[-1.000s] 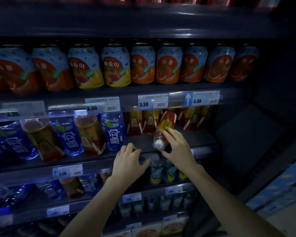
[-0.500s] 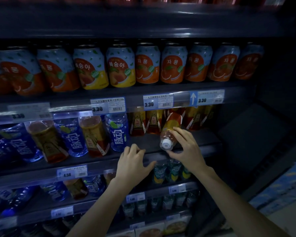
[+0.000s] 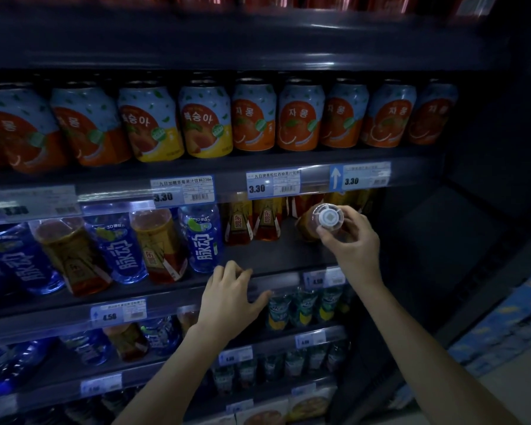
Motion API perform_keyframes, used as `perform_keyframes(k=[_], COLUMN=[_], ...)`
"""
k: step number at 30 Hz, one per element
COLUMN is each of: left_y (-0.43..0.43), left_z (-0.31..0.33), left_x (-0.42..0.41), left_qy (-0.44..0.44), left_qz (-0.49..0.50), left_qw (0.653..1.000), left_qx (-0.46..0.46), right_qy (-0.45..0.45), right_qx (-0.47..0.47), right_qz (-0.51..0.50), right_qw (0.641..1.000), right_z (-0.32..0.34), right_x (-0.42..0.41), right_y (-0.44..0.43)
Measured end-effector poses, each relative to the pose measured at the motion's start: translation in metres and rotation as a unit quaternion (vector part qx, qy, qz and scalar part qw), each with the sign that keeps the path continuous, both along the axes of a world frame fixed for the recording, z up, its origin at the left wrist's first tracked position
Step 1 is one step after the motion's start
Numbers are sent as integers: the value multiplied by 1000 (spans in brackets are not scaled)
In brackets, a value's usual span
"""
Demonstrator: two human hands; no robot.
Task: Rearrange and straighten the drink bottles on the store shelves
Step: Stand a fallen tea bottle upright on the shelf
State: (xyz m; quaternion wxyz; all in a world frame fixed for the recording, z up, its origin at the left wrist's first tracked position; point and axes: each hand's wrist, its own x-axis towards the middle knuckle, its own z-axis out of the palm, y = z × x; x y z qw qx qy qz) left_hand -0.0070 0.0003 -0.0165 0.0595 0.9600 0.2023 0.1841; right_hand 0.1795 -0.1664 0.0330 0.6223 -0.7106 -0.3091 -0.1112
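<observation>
Tea bottle (image 3: 311, 223) tipped cap-forward (white cap toward the camera), gripped at its neck by the right hand (image 3: 354, 245) over the shelf's (image 3: 288, 256) right end, left hand (image 3: 227, 299) laid open-fingered on the shelf's front edge, nothing grasped.

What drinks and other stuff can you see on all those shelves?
Grapefruit juice cans: seven, orange and pale blue, can shelf, both sides of the peach pair.
Peach juice cans: two, yellow and pale blue, can shelf, middle.
Blue drink bottles: at least three, second shelf, left, alternating with tea.
Tea bottles: several, amber, second shelf.
Price tags: many, white and blue, shelf edges.
Green-label bottles: several, third shelf, right.
Lower shelves: dim, contents unclear.
Left hand: empty, on second shelf edge.
Right hand: gripping one white-capped tea bottle, cap toward camera.
</observation>
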Motion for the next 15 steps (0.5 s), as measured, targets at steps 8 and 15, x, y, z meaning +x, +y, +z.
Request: perform_keyframes(k=[8, 15], left_y=[0, -3], left_z=[2, 4], left_x=[-1, -2], left_qy=[10, 12], left_qz=[3, 4], left_qw=[1000, 1000], left_qx=[-13, -18], right_qy=[22, 49], right_qx=[32, 34], right_qz=[-13, -46], right_qw=[999, 997], right_z=[14, 15], right_x=[-2, 8], right_y=[12, 34])
